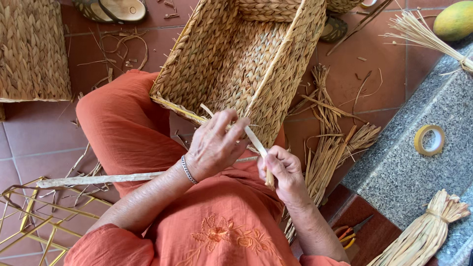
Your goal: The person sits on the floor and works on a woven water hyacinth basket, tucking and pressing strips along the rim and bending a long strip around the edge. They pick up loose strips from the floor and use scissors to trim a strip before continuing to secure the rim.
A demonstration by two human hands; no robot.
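Woven basket tilted on lap, rim toward body. Left hand pinches pale fibre strip at rim; right hand closed round its lower end. Keep strip taut, flat, tight against rim; avoid twisting.

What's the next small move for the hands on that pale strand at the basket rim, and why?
Probably the right hand draws the pale strand snug, since it runs loose from the basket rim where the left hand pinches it.
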